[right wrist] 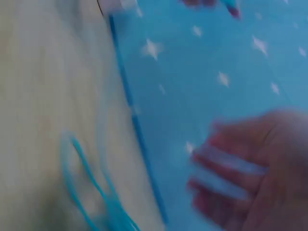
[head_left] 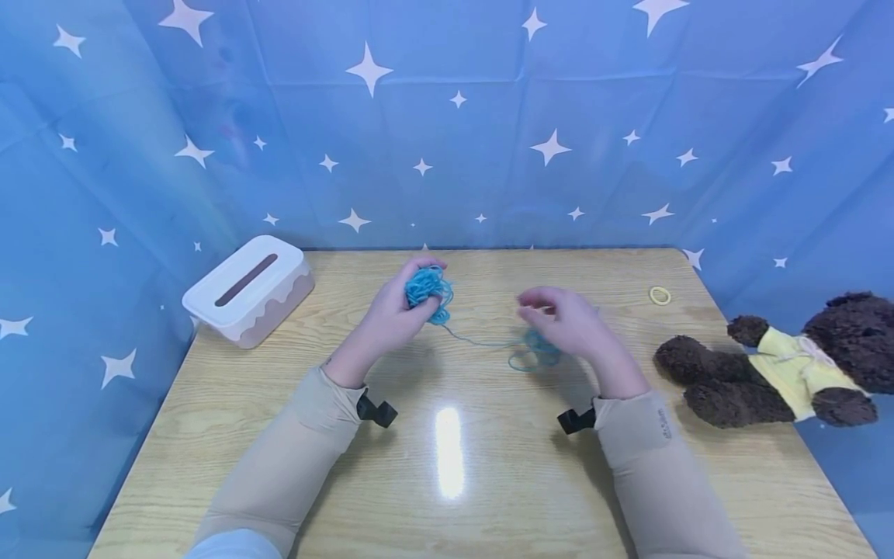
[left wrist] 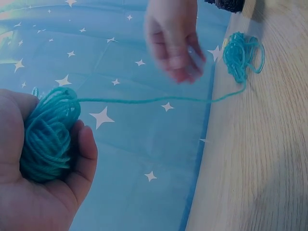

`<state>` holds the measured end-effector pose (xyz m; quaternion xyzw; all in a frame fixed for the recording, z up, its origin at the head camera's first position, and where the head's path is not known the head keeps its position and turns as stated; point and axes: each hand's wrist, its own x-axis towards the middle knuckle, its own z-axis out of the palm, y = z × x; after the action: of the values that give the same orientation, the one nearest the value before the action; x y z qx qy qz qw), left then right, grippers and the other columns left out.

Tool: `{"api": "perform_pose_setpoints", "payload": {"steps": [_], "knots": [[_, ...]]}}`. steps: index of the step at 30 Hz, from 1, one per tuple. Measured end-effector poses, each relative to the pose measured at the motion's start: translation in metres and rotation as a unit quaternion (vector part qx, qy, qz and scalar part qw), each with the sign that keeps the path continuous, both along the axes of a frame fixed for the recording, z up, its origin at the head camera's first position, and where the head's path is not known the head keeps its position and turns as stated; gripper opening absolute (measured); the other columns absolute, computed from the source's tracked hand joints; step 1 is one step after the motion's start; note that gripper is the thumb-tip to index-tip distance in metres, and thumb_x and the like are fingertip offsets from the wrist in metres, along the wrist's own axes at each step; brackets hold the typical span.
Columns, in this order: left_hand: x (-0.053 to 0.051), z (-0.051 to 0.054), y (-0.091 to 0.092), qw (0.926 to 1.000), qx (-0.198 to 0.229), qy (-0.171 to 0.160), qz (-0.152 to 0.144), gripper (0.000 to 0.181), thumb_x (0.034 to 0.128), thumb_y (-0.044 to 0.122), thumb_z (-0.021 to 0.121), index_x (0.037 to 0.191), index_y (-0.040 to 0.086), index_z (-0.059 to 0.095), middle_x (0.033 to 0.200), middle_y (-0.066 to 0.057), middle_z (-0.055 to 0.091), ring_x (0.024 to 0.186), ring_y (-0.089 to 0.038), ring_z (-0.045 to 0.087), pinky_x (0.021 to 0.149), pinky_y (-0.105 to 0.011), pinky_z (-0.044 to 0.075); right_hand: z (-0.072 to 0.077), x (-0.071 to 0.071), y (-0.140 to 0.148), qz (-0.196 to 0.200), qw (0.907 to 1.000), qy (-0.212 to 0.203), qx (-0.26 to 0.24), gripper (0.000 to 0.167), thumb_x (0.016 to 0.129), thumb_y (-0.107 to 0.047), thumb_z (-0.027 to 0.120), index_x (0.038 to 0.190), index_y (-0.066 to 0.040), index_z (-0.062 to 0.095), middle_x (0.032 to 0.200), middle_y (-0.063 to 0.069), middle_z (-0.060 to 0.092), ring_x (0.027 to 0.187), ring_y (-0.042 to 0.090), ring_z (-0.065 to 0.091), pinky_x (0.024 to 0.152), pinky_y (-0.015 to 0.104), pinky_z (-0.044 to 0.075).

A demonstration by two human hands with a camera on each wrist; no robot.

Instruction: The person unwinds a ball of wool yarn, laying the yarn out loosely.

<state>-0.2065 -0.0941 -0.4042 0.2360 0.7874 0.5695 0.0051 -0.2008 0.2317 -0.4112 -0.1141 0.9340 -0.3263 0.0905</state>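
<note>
In the head view my left hand [head_left: 396,307] holds a ball of turquoise yarn [head_left: 423,287], raised near the table's far side. The left wrist view shows the yarn ball [left wrist: 50,139] in the palm, with curled fingers around it. One strand [left wrist: 149,100] runs from the ball across to a loose heap of the same yarn [left wrist: 237,57] on the table. My right hand [head_left: 569,322] hovers above that heap, fingers loosely bent and nothing between them. In the right wrist view this hand [right wrist: 260,168] is blurred, and loops of yarn [right wrist: 96,192] lie beside it.
A white-lidded box with a slot [head_left: 258,287] stands at the table's back left. Toward the back right lies a small yellow ring [head_left: 660,296]. A brown plush bear in a yellow shirt [head_left: 782,373] lies along the right edge. Behind the table hangs a blue star-patterned curtain [head_left: 461,140].
</note>
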Motion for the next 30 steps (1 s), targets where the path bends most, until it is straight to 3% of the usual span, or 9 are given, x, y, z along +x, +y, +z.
{"api": "perform_pose_setpoints", "payload": {"steps": [2, 5, 10, 14, 20, 26, 30], "knots": [[0.0, 0.0, 0.0, 1.0, -0.005, -0.002, 0.004, 0.047, 0.1053, 0.013, 0.064, 0.149, 0.027, 0.057, 0.121, -0.007, 0.065, 0.096, -0.027, 0.059, 0.082, -0.043, 0.054, -0.006, 0.005, -0.021, 0.032, 0.9966, 0.0, -0.076, 0.046, 0.112, -0.043, 0.063, 0.149, -0.016, 0.066, 0.151, 0.009, 0.07, 0.143, 0.038, 0.064, 0.119, 0.062, 0.052], [0.0, -0.001, -0.001, 0.9999, -0.013, -0.003, 0.009, 0.047, 0.1052, 0.014, 0.065, 0.149, 0.028, 0.057, 0.123, -0.007, 0.066, 0.101, -0.026, 0.061, 0.086, -0.042, 0.056, -0.014, 0.015, -0.05, 0.067, 0.9843, -0.006, -0.163, 0.045, 0.111, -0.043, 0.065, 0.148, -0.019, 0.068, 0.151, 0.003, 0.071, 0.147, 0.033, 0.062, 0.122, 0.059, 0.05], [0.0, -0.001, 0.0, 0.9998, -0.018, 0.006, 0.01, 0.048, 0.1047, 0.014, 0.067, 0.151, 0.026, 0.057, 0.126, -0.008, 0.067, 0.104, -0.026, 0.064, 0.085, -0.043, 0.059, -0.024, 0.027, -0.082, 0.071, 0.9664, -0.035, -0.245, 0.042, 0.11, -0.034, 0.069, 0.148, -0.015, 0.068, 0.149, 0.005, 0.072, 0.145, 0.029, 0.065, 0.119, 0.049, 0.054], [0.001, 0.0, 0.001, 0.9998, -0.014, 0.013, 0.004, 0.05, 0.1037, 0.012, 0.068, 0.152, 0.02, 0.056, 0.126, -0.01, 0.067, 0.106, -0.026, 0.066, 0.088, -0.042, 0.061, -0.027, 0.032, -0.093, 0.07, 0.9618, -0.034, -0.262, 0.039, 0.11, -0.028, 0.069, 0.144, -0.009, 0.07, 0.138, 0.007, 0.078, 0.133, 0.028, 0.073, 0.109, 0.039, 0.062], [0.003, 0.0, 0.002, 0.9998, -0.018, 0.012, 0.0, 0.05, 0.1042, 0.011, 0.068, 0.151, 0.019, 0.055, 0.126, -0.011, 0.065, 0.103, -0.027, 0.064, 0.084, -0.042, 0.06, -0.026, 0.033, -0.095, 0.057, 0.9674, -0.008, -0.247, 0.025, 0.108, -0.027, 0.073, 0.125, -0.01, 0.081, 0.116, 0.006, 0.084, 0.108, 0.019, 0.08, 0.091, 0.029, 0.065], [0.003, -0.001, 0.002, 0.9997, -0.021, 0.013, 0.001, 0.05, 0.1042, 0.011, 0.068, 0.151, 0.017, 0.055, 0.125, -0.011, 0.066, 0.102, -0.027, 0.064, 0.083, -0.042, 0.061, -0.02, 0.027, -0.079, 0.021, 0.9666, -0.008, -0.255, 0.024, 0.109, -0.027, 0.071, 0.123, -0.01, 0.079, 0.115, 0.011, 0.082, 0.105, 0.018, 0.077, 0.092, 0.035, 0.065], [0.002, 0.0, 0.001, 0.9997, -0.02, 0.014, 0.007, 0.05, 0.1037, 0.012, 0.068, 0.151, 0.021, 0.055, 0.128, -0.01, 0.067, 0.106, -0.026, 0.065, 0.087, -0.041, 0.06, -0.012, 0.022, -0.063, -0.007, 0.9654, 0.004, -0.261, 0.029, 0.11, -0.029, 0.069, 0.125, -0.005, 0.077, 0.114, 0.014, 0.081, 0.106, 0.026, 0.077, 0.095, 0.039, 0.066]]}}
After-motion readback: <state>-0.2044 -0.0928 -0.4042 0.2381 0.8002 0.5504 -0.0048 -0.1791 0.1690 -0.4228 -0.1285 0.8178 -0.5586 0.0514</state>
